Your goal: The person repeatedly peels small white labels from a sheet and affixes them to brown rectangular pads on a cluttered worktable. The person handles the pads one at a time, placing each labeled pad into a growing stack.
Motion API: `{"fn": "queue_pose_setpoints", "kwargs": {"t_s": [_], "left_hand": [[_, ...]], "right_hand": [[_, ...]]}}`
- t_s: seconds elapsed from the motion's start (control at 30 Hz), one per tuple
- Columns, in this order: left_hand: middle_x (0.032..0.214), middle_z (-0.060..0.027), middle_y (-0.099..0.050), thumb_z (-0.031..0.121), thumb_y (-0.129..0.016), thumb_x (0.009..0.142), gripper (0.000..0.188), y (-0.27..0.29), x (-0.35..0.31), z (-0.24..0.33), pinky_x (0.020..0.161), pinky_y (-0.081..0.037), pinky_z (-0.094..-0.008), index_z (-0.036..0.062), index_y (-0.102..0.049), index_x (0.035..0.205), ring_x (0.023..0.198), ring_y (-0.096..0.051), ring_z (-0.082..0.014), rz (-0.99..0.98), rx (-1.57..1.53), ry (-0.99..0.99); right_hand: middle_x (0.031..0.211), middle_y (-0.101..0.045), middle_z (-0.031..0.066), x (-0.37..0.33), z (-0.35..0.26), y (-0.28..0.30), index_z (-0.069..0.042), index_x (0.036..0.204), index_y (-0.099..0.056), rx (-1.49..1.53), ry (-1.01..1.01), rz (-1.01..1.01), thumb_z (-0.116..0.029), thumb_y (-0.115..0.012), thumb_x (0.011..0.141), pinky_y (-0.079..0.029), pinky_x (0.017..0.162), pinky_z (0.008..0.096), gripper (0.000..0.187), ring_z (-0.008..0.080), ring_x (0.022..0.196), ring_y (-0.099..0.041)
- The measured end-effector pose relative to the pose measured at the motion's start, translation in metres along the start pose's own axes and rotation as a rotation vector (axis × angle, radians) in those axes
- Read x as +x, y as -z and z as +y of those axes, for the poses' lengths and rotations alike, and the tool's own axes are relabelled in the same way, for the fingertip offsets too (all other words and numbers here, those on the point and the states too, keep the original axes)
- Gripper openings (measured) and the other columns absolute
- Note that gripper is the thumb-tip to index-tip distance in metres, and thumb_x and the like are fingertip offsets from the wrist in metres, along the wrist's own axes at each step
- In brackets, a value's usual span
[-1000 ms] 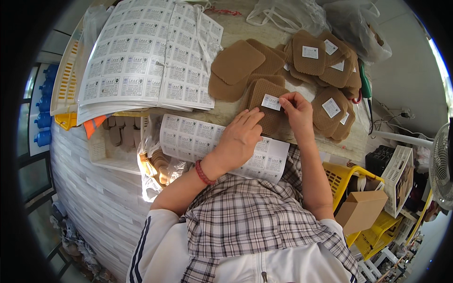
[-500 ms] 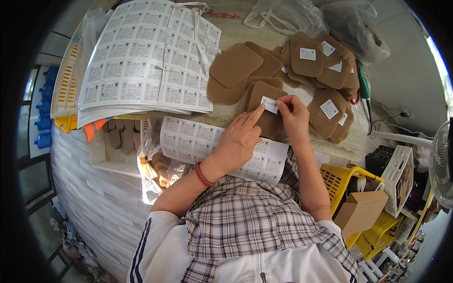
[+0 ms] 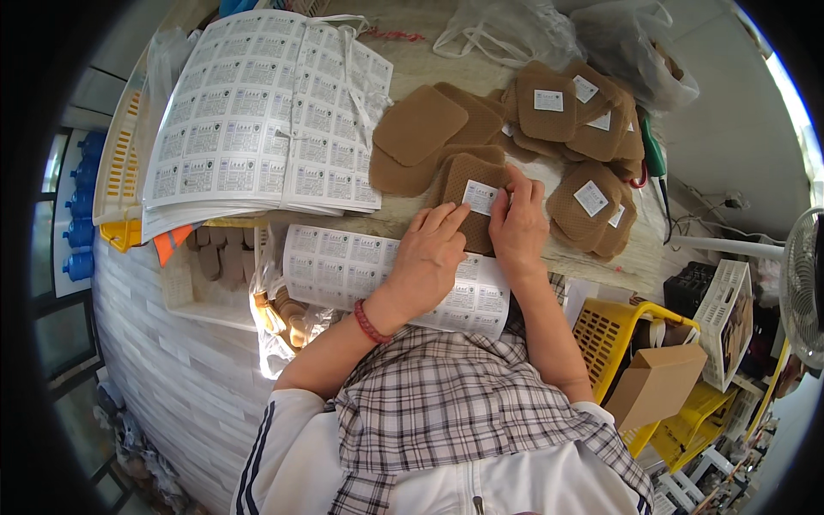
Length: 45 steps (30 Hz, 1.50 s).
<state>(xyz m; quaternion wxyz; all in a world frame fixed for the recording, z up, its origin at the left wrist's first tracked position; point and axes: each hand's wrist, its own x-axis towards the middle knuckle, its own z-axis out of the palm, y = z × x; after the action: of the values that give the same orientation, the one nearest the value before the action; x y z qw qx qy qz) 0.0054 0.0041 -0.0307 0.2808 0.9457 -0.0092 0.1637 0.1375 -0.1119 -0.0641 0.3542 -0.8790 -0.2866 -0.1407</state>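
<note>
A brown textured pad with rounded corners lies in front of me on a small stack, a white printed label on its upper face. My left hand reaches in from the lower left, its fingers extended and their tips by the label's lower left. Against the label's right side and the pad's right edge rests my right hand, thumb and fingers apart. Beneath my left hand a label sheet lies across the table's near edge, partly covered by that hand and wrist.
Plain brown pads lie beyond the stack; labelled pads are heaped at the far right, others nearer. A thick pile of label sheets fills the left. Plastic bags, a green-handled tool and a yellow crate surround the workspace.
My right hand has gone from pinching the label's right edge to lying over the pad's right side. My left fingertips have drawn back slightly toward the label's lower left. The view has shifted a little.
</note>
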Motion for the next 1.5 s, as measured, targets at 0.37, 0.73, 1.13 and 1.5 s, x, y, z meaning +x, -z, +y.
{"fn": "queue_pose_setpoints", "kwargs": {"t_s": [0.37,0.73,1.13,1.5], "left_hand": [[0.143,-0.0238,-0.053,0.007,-0.071,0.081,0.013,-0.003,-0.004,0.000,0.111,-0.036,-0.0518,-0.0038,-0.063,0.081,0.134,-0.045,-0.0413,-0.012,-0.027,-0.003],[0.147,-0.0233,-0.048,0.009,-0.072,0.081,0.016,-0.011,-0.011,-0.001,0.112,-0.037,-0.0504,-0.0048,-0.066,0.082,0.137,-0.041,-0.0411,-0.028,-0.033,0.019],[0.151,-0.0248,-0.045,0.007,-0.071,0.083,0.014,-0.013,-0.017,0.005,0.114,-0.037,-0.0511,-0.0047,-0.064,0.079,0.143,-0.035,-0.0439,0.004,-0.067,0.044],[0.138,-0.0198,-0.055,0.010,-0.071,0.085,0.014,-0.016,-0.019,-0.002,0.108,-0.038,-0.0476,-0.0005,-0.064,0.081,0.133,-0.046,-0.0390,0.095,-0.065,0.069]], "right_hand": [[0.097,-0.062,0.0067,0.008,0.017,-0.007,-0.010,0.092,-0.067,0.032,-0.054,-0.024,-0.013,-0.070,0.091,-0.053,0.064,0.0415,0.005,0.0290,0.081,-0.067],[0.097,-0.063,0.0067,0.007,0.015,0.000,-0.010,0.098,-0.071,0.158,-0.166,-0.041,-0.017,-0.074,0.089,-0.053,0.071,0.0391,0.012,0.0255,0.078,-0.066],[0.093,-0.064,0.0128,0.002,0.009,-0.002,-0.004,0.097,-0.058,0.262,0.104,0.151,-0.002,-0.065,0.092,-0.052,0.072,0.0407,0.009,0.0367,0.082,-0.065],[0.098,-0.070,0.0151,0.033,0.060,0.074,-0.003,0.111,-0.057,0.186,-0.113,0.303,-0.006,-0.061,0.098,-0.054,0.076,0.0404,0.013,0.0334,0.089,-0.069]]}}
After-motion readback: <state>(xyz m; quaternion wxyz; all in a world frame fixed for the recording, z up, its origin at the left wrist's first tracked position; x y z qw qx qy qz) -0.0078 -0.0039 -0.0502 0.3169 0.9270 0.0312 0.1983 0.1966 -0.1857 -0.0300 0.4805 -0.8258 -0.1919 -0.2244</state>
